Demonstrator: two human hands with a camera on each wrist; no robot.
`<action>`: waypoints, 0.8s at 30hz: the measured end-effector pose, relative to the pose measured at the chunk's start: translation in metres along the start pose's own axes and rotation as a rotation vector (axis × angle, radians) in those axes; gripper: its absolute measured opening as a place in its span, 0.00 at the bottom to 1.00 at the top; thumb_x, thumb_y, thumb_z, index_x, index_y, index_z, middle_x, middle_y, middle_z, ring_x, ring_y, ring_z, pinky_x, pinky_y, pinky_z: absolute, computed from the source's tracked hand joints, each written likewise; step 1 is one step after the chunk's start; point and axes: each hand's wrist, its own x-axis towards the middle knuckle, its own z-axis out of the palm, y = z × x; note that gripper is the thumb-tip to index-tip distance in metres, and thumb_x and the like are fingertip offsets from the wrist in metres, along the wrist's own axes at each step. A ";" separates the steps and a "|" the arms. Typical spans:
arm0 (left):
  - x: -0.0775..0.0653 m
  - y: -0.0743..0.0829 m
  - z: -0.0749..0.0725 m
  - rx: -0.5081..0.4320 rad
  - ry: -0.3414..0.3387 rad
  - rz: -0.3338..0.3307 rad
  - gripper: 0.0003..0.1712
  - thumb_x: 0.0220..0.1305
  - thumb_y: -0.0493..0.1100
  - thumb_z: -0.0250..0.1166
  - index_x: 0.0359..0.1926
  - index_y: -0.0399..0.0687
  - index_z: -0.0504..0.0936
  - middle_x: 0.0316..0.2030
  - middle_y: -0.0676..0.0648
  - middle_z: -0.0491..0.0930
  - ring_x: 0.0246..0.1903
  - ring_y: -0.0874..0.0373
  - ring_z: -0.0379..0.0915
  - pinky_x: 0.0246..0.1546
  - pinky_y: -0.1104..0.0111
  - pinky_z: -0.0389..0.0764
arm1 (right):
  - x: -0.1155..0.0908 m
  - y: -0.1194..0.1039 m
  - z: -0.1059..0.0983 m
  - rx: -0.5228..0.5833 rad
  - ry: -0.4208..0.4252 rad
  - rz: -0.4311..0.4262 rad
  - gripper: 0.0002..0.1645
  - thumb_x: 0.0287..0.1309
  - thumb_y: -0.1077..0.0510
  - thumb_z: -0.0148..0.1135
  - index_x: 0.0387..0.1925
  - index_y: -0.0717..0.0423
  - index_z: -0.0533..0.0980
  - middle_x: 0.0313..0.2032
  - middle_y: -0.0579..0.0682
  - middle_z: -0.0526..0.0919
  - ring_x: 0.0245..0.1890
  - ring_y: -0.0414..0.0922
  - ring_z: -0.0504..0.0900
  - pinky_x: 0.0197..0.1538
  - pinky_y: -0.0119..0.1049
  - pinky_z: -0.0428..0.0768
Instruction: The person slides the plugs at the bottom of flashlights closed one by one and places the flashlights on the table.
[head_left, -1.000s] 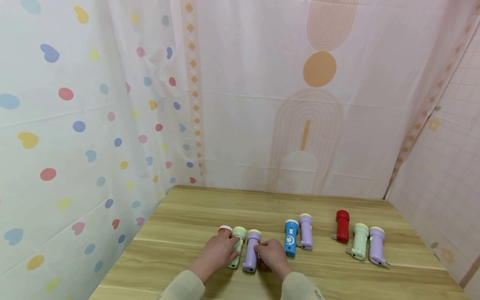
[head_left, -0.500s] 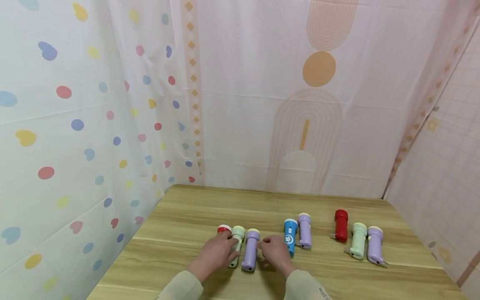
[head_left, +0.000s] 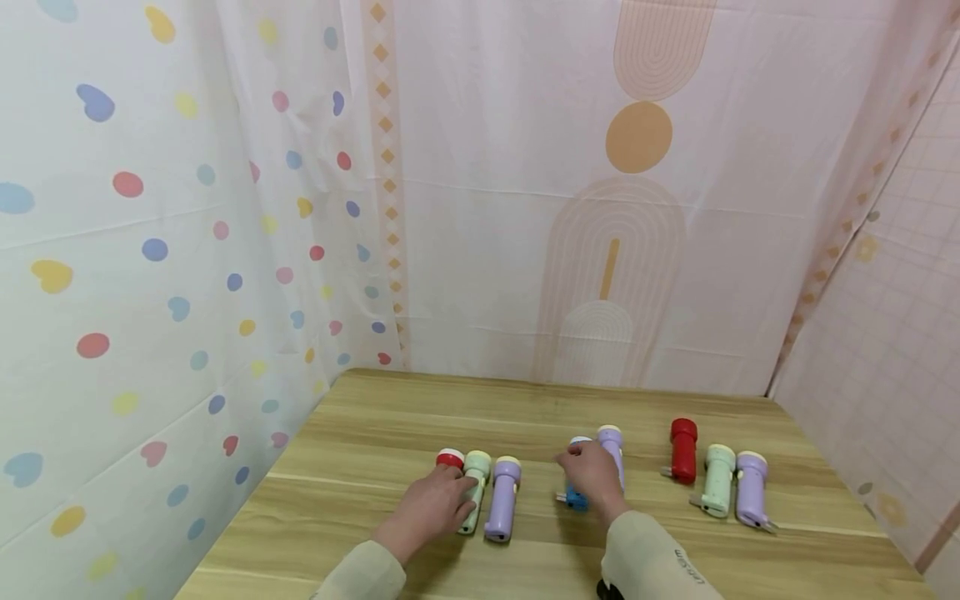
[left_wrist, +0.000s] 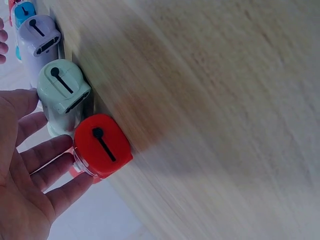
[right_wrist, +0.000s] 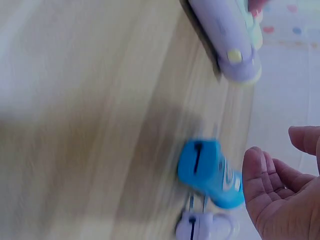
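Compared with a second ago, the right hand (head_left: 592, 479) is no longer hanging beside the left purple flashlight (head_left: 502, 504); it is hovering over the blue flashlight (right_wrist: 212, 175). The left hand (head_left: 431, 510) is staying where it was.

Closest to me, two pale sleeves are reaching in over the wooden table (head_left: 420, 408). The left hand's fingers are lying spread, their tips resting against the left red flashlight (left_wrist: 102, 145), while its thumb is reaching the side of the left green flashlight (left_wrist: 65, 90). These two are lying side by side towards the table's left edge, and the left purple flashlight is lying just to their right.

The right hand's fingers are curving loosely and lying close together, the thumb standing apart. From here I cannot tell whether they are touching the blue flashlight, which is lying near the middle of the table with metal prongs showing at its near end. A second purple flashlight (right_wrist: 192, 227) is lying just beside it.

Towards the table's right edge a third purple flashlight (head_left: 752, 492), a second green flashlight (head_left: 717, 483) and, farther back, a second red flashlight (head_left: 683, 450) are lying with their heads pointing to the far edge. Beyond that edge a pale curtain (head_left: 480, 250) is hanging.
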 end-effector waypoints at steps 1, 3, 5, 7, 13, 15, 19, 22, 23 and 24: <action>0.000 0.000 0.000 0.002 0.001 0.002 0.18 0.62 0.49 0.68 0.51 0.47 0.83 0.42 0.45 0.79 0.43 0.51 0.76 0.36 0.59 0.81 | 0.002 0.002 -0.003 -0.020 0.005 -0.007 0.21 0.61 0.56 0.61 0.48 0.71 0.80 0.46 0.64 0.83 0.45 0.58 0.81 0.49 0.54 0.78; -0.002 -0.001 0.001 0.005 0.006 0.007 0.18 0.63 0.49 0.68 0.52 0.47 0.83 0.43 0.45 0.79 0.44 0.51 0.76 0.37 0.58 0.81 | 0.004 0.005 -0.009 -0.072 0.017 -0.018 0.22 0.61 0.56 0.61 0.48 0.73 0.79 0.46 0.65 0.83 0.45 0.60 0.82 0.48 0.55 0.78; -0.003 -0.001 0.001 0.005 0.015 0.011 0.19 0.63 0.49 0.68 0.52 0.47 0.83 0.44 0.44 0.79 0.44 0.50 0.76 0.38 0.58 0.81 | 0.007 0.009 -0.013 -0.128 0.032 -0.021 0.23 0.62 0.56 0.61 0.48 0.74 0.79 0.45 0.66 0.83 0.44 0.60 0.81 0.49 0.55 0.78; -0.003 -0.003 0.003 0.007 0.022 0.015 0.19 0.64 0.50 0.67 0.53 0.48 0.83 0.45 0.44 0.79 0.45 0.50 0.76 0.40 0.58 0.81 | 0.009 0.013 -0.016 -0.167 0.038 -0.018 0.20 0.62 0.56 0.61 0.44 0.72 0.79 0.40 0.63 0.84 0.39 0.58 0.81 0.44 0.54 0.78; -0.004 -0.005 0.005 0.027 0.031 0.028 0.19 0.65 0.51 0.66 0.54 0.49 0.83 0.47 0.43 0.79 0.46 0.50 0.76 0.40 0.58 0.81 | 0.014 0.018 -0.018 -0.268 0.046 -0.018 0.14 0.62 0.55 0.62 0.32 0.66 0.78 0.26 0.53 0.77 0.27 0.50 0.75 0.33 0.47 0.75; -0.005 -0.005 0.007 0.030 0.027 0.025 0.20 0.65 0.52 0.66 0.54 0.50 0.83 0.47 0.43 0.78 0.45 0.50 0.76 0.39 0.58 0.81 | 0.015 0.019 -0.017 -0.309 0.033 -0.014 0.14 0.62 0.55 0.63 0.30 0.65 0.77 0.25 0.52 0.75 0.26 0.50 0.74 0.32 0.46 0.76; -0.005 -0.005 0.008 0.029 0.030 0.025 0.19 0.65 0.51 0.66 0.54 0.49 0.83 0.46 0.44 0.78 0.45 0.51 0.76 0.39 0.58 0.81 | 0.017 0.021 -0.013 -0.370 0.009 -0.003 0.16 0.62 0.55 0.63 0.28 0.66 0.77 0.25 0.53 0.77 0.26 0.51 0.76 0.33 0.47 0.78; -0.004 -0.005 0.008 0.032 0.034 0.027 0.19 0.65 0.51 0.66 0.53 0.49 0.84 0.46 0.44 0.78 0.45 0.50 0.76 0.39 0.59 0.81 | 0.018 0.023 -0.010 -0.371 -0.001 0.017 0.17 0.61 0.55 0.62 0.24 0.65 0.77 0.25 0.54 0.78 0.26 0.51 0.76 0.34 0.49 0.79; -0.004 -0.005 0.009 0.034 0.033 0.026 0.19 0.65 0.51 0.66 0.53 0.49 0.84 0.46 0.44 0.78 0.45 0.50 0.76 0.39 0.59 0.82 | 0.018 0.023 -0.008 -0.372 0.000 0.019 0.18 0.61 0.55 0.62 0.23 0.65 0.77 0.25 0.55 0.79 0.27 0.51 0.77 0.35 0.49 0.79; -0.004 -0.005 0.009 0.036 0.033 0.024 0.19 0.65 0.51 0.66 0.53 0.49 0.84 0.46 0.44 0.78 0.45 0.50 0.76 0.39 0.59 0.82 | 0.018 0.023 -0.007 -0.375 -0.001 0.022 0.18 0.61 0.54 0.62 0.22 0.64 0.77 0.25 0.55 0.79 0.27 0.51 0.77 0.35 0.49 0.79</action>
